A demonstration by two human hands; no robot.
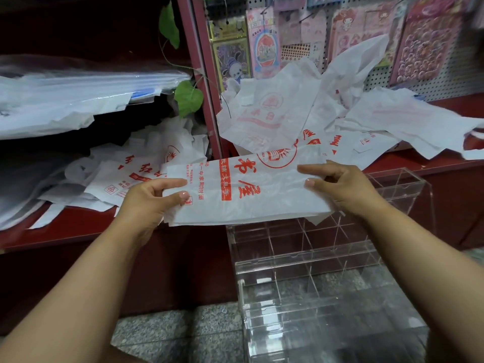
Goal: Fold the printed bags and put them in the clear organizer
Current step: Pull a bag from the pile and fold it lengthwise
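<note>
Head view. Both hands hold one folded white plastic bag with red printed characters point(248, 189) level in the air, above the back edge of the clear acrylic organizer with grid compartments point(309, 260). Left hand point(149, 203): grip grasping the bag's left end, thumb on top, fingers curled beneath. Right hand point(340, 187): grip grasping the right end, thumb and forefinger pinching the top layer, remaining fingers hidden behind the bag. Bag is folded into a long flat strip; several layer edges show along its near side. Organizer stands on the grey speckled stone floor point(178, 334), against the dark red shelving unit point(183, 263); the compartments visible below the bag hold nothing that can be made out. Loose pile of unfolded white printed bags point(301, 111) lies on the right shelf, behind the held bag. Second heap of similar white printed bags point(125, 174) lies on the left shelf, just beyond the left hand. Stack of clear plastic sheets point(65, 95) sits above that heap. Pegboard with hanging sticker packs point(340, 38) behind the right pile. Green leaves point(187, 98) hang by the shelf upright.
</note>
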